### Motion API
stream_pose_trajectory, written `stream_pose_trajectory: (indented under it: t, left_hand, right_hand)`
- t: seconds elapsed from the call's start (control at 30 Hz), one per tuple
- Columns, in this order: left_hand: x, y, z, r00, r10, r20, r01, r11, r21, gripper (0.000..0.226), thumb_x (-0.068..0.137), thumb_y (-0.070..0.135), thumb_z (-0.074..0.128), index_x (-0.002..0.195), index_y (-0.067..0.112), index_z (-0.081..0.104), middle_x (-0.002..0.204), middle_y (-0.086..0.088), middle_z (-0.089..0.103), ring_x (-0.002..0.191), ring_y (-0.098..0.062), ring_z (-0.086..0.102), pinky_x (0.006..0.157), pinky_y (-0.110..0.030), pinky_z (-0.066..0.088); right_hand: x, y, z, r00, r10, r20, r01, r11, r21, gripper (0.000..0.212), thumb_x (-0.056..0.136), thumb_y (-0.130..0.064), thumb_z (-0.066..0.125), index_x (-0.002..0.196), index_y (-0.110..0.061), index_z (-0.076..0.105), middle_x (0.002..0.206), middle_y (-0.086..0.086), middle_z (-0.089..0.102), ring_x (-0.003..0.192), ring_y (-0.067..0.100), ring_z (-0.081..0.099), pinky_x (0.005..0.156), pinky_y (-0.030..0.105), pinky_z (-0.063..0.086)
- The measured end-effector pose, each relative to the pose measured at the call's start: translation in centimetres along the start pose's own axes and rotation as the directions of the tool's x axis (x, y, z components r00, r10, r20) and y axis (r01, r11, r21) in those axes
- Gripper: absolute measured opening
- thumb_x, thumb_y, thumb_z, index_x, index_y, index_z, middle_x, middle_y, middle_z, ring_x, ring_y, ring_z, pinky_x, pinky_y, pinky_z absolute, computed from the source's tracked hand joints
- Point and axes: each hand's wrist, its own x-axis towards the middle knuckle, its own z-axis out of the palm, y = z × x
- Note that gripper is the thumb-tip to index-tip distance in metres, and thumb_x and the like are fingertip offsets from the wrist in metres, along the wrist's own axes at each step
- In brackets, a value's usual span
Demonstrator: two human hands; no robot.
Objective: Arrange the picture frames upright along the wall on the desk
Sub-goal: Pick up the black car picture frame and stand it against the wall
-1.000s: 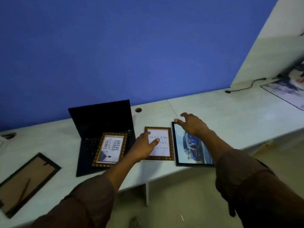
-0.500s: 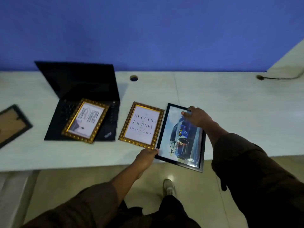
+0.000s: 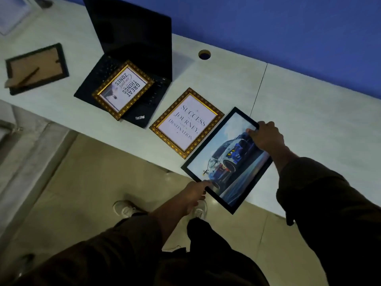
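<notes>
A black-framed car picture (image 3: 226, 159) lies at the desk's front edge, partly overhanging it. My left hand (image 3: 195, 193) grips its near bottom edge and my right hand (image 3: 266, 135) grips its far top corner. Beside it on the left, a gold frame reading "Success is a journey" (image 3: 186, 122) lies flat on the desk (image 3: 309, 112). Another gold frame reading "Great things" (image 3: 122, 89) rests on the keyboard of an open black laptop (image 3: 134, 38). A black frame (image 3: 36, 69) lies face down at the far left, its brown back showing.
The blue wall (image 3: 288, 27) runs along the desk's back edge. A round cable hole (image 3: 204, 54) sits in the desk behind the gold frame. A seam crosses the desk near my right hand. Below the desk is tiled floor with my shoes (image 3: 125, 209).
Both hands went from hovering over the frames to holding the car picture by its opposite ends. The camera has tipped downward and rolled, so the desk now runs diagonally.
</notes>
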Motion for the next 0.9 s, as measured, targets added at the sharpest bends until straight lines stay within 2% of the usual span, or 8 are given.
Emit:
stream_pose_trajectory:
  t: [0.13, 0.27, 0.4, 0.5, 0.63, 0.7, 0.8, 0.9]
  left_hand:
    - [0.1, 0.1, 1.7, 0.999, -0.004, 0.049, 0.011, 0.989, -0.148, 0.036, 0.088, 0.047, 0.062, 0.108, 0.017, 0.063, 0.103, -0.005, 0.061, 0.092, -0.022, 0.060, 0.092, -0.036, 0.042]
    - [-0.8, -1.1, 1.4, 1.000, 0.011, -0.010, -0.013, 0.983, -0.186, 0.031, 0.088, 0.045, 0.062, 0.096, 0.015, 0.066, 0.098, -0.009, 0.064, 0.088, -0.025, 0.059, 0.086, -0.035, 0.045]
    - [-1.7, -1.4, -1.3, 0.992, 0.083, -0.093, -0.101, 0.973, -0.206, 0.045, 0.086, 0.043, 0.064, 0.115, 0.008, 0.065, 0.099, -0.011, 0.065, 0.087, -0.025, 0.058, 0.076, -0.033, 0.045]
    - [-2.5, -0.3, -4.8, 0.972, 0.143, -0.187, -0.185, 0.955, -0.231, 0.043, 0.089, 0.041, 0.064, 0.117, 0.009, 0.059, 0.101, -0.010, 0.063, 0.087, -0.023, 0.056, 0.074, -0.031, 0.044]
    - [-4.2, 2.0, -12.5, 0.917, 0.214, -0.337, -0.308, 0.917, -0.254, 0.033, 0.090, 0.032, 0.067, 0.111, 0.007, 0.063, 0.082, -0.003, 0.057, 0.068, -0.015, 0.053, 0.050, -0.022, 0.043]
    - [-5.0, 3.1, -16.3, 0.883, 0.243, -0.402, -0.363, 0.896, -0.256, 0.026, 0.089, 0.028, 0.067, 0.106, 0.008, 0.062, 0.080, -0.002, 0.057, 0.066, -0.014, 0.052, 0.051, -0.024, 0.042]
    - [-6.7, 4.3, -24.0, 0.820, 0.280, -0.499, -0.448, 0.857, -0.255, 0.040, 0.085, 0.028, 0.068, 0.118, 0.006, 0.061, 0.094, -0.006, 0.065, 0.071, -0.015, 0.055, 0.057, -0.026, 0.041]
    - [-8.6, 5.5, -31.8, 0.765, 0.322, -0.558, -0.522, 0.818, -0.243, 0.047, 0.082, 0.027, 0.068, 0.124, 0.009, 0.056, 0.116, -0.010, 0.067, 0.080, -0.016, 0.058, 0.058, -0.029, 0.041]
  right_hand:
    - [0.1, 0.4, -0.6, 0.999, 0.033, 0.013, -0.033, 0.999, 0.023, 0.078, 0.092, -0.069, 0.046, 0.140, -0.007, 0.045, 0.139, 0.025, 0.047, 0.128, 0.046, 0.049, 0.106, 0.054, 0.044]
    - [-0.8, 0.4, -1.3, 0.999, 0.028, -0.022, -0.026, 0.998, 0.055, 0.077, 0.091, -0.069, 0.049, 0.136, -0.007, 0.046, 0.136, 0.025, 0.048, 0.125, 0.048, 0.052, 0.101, 0.052, 0.046]
    - [-1.7, -2.4, -2.6, 0.998, -0.050, -0.050, 0.051, 0.998, 0.034, 0.078, 0.090, -0.072, 0.045, 0.129, -0.005, 0.052, 0.131, 0.025, 0.055, 0.120, 0.046, 0.056, 0.097, 0.049, 0.047]
    - [-2.3, -6.5, -3.7, 0.990, -0.129, -0.063, 0.131, 0.991, 0.038, 0.083, 0.088, -0.077, 0.041, 0.125, -0.005, 0.057, 0.126, 0.025, 0.061, 0.114, 0.045, 0.059, 0.095, 0.048, 0.050]
    - [-3.6, -14.9, -4.8, 0.961, -0.253, -0.108, 0.260, 0.963, 0.062, 0.085, 0.084, -0.080, 0.039, 0.121, -0.006, 0.060, 0.121, 0.023, 0.064, 0.109, 0.043, 0.062, 0.089, 0.046, 0.050]
    - [-4.3, -18.7, -5.4, 0.946, -0.295, -0.132, 0.305, 0.950, 0.061, 0.082, 0.086, -0.078, 0.041, 0.120, -0.006, 0.060, 0.121, 0.023, 0.065, 0.109, 0.043, 0.062, 0.086, 0.045, 0.049]
    - [-5.7, -25.3, -5.5, 0.923, -0.356, -0.144, 0.371, 0.924, 0.092, 0.077, 0.088, -0.076, 0.042, 0.117, -0.007, 0.061, 0.117, 0.021, 0.067, 0.106, 0.042, 0.063, 0.078, 0.040, 0.046]
    - [-7.2, -32.4, -5.8, 0.901, -0.409, -0.146, 0.428, 0.893, 0.138, 0.073, 0.092, -0.073, 0.041, 0.114, -0.007, 0.063, 0.116, 0.022, 0.068, 0.106, 0.041, 0.063, 0.078, 0.038, 0.042]
